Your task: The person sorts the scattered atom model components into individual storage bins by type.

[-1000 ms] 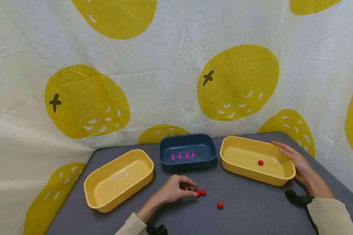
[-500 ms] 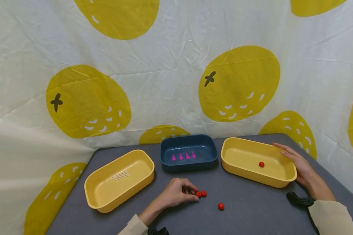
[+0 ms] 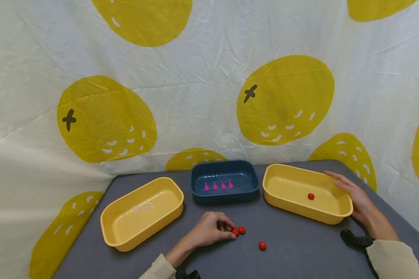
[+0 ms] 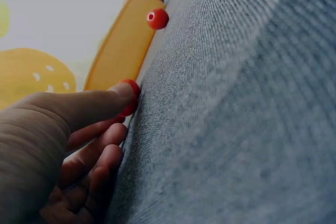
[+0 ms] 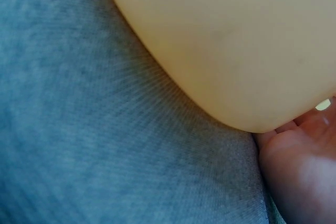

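My left hand (image 3: pixel 209 228) pinches a small red bead (image 3: pixel 235 231) with thumb and index finger at the table surface. In the left wrist view the thumb (image 4: pixel 94 106) lies over that bead and partly hides it. Right beside it is a second red bead (image 3: pixel 242 230), and a third bead (image 3: pixel 262 246) sits apart, nearer the front. At the right, my right hand (image 3: pixel 357 197) rests with extended fingers against the rim of a yellow tray (image 3: pixel 293 209), which has one red bead (image 3: pixel 311 196) inside. The right wrist view shows the hand (image 5: pixel 299 166) against the tray's outer wall.
At the back middle stands a dark blue tray (image 3: pixel 223 199) with several pink pieces (image 3: pixel 215 186) in a row. A second yellow tray (image 3: pixel 153 230), at the left, contains several thin pale sticks (image 3: pixel 144 208). Behind the grey table (image 3: pixel 300 252) hangs a fruit-printed curtain (image 3: pixel 195 108).
My left index finger and thumb have come in around the nearer bead, the hand shifting slightly. My right hand stays at the tray. The whole view has drifted a little.
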Tool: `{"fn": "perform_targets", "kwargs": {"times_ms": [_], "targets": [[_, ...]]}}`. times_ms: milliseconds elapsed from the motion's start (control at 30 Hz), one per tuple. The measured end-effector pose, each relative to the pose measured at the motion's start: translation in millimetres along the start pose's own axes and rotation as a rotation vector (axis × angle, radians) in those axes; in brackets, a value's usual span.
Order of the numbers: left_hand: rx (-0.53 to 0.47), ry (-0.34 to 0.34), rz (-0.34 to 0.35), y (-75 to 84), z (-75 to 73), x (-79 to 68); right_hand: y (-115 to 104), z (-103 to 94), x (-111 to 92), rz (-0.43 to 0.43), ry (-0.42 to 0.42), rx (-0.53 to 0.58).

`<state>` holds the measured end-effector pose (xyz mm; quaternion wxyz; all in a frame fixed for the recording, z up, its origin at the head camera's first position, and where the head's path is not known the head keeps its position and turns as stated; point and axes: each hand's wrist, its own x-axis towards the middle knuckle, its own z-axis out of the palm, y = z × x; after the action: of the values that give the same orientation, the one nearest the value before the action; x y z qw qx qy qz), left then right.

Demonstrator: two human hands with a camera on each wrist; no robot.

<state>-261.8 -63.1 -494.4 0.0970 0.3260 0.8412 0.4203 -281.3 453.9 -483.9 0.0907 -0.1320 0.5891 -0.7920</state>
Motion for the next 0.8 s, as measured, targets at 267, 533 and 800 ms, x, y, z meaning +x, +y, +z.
{"fn": "perform_targets", "kwargs": {"times_ms": [267,533,800], "targets": [[0.05,0.022,0.03,2.0,1.5,2.3,-0.1,-0.8,-0.6,-0.027,-0.047,0.056],[-0.002,-0.012,0.011,-0.1,-2.7,0.4,1.7,0.4,-0.5,-0.022,-0.044,0.039],[-0.025,-0.024,0.011,0.1,-5.4,-0.1,0.3,1.3,0.4,-0.019,-0.031,0.035]]}}
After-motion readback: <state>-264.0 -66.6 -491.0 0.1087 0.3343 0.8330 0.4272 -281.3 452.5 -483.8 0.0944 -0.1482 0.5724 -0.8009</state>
